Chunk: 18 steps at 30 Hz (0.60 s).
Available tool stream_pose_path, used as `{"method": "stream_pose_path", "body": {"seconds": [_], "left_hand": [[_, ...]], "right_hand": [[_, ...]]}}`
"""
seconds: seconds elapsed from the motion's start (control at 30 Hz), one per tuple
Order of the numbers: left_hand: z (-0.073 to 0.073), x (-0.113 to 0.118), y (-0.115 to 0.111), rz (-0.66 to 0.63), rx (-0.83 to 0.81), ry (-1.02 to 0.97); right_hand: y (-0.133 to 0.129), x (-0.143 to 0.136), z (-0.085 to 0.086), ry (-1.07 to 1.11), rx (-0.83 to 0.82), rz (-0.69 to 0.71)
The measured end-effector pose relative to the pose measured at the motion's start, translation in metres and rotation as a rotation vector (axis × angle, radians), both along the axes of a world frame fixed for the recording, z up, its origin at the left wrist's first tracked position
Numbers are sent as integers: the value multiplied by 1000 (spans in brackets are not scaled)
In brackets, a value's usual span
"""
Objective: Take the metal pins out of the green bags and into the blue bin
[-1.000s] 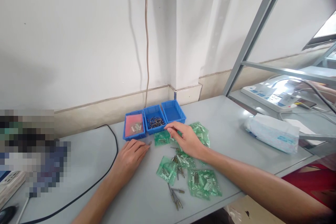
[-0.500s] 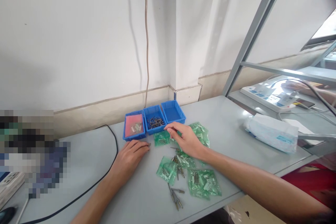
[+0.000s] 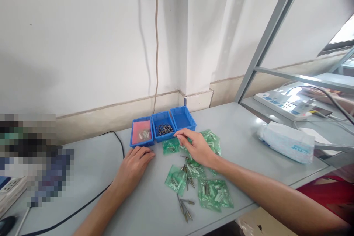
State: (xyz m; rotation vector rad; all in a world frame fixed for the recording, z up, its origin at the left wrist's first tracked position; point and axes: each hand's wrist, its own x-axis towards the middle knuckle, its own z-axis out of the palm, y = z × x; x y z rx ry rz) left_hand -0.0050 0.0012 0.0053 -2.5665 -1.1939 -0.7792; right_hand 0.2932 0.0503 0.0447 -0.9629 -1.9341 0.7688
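Observation:
My left hand (image 3: 136, 162) rests on the grey table below the left blue bin, fingers closed, with a tiny dark tip showing at the fingertips. My right hand (image 3: 195, 145) is pinched just in front of the middle bin; whatever it may hold is too small to make out. The left bin (image 3: 142, 143) contains a pink sheet and a small bag. Dark metal pieces (image 3: 165, 129) fill part of the middle bin (image 3: 163, 138). The right bin (image 3: 183, 118) looks bare inside. Green bags (image 3: 215, 193) of small parts lie under and around my right hand. Loose metal bits (image 3: 184, 208) lie nearer me.
A black cable (image 3: 80, 210) curves across the table at left. A white and blue soft pack (image 3: 287, 142) lies at right, beside a metal shelf frame (image 3: 265, 40). Beyond are a power strip (image 3: 279, 105) and another person's arm.
My left hand has drawn slightly left, and the dark tip at its fingers shows less. The right hand keeps its pinch almost in place. The view has shifted a little.

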Motion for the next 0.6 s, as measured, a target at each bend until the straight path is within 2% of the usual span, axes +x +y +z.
{"method": "stream_pose_path", "body": {"seconds": [0.23,0.5,0.6], "left_hand": [[-5,-7,0,14,-42,58],[0,-10,0,24,-31,161],[0,-7,0,42,-27,138]], "right_hand": [[1,0,-2,8,-12,2],[2,0,-4,15,-18,7],[1,0,-3,18,-29,10]]}}
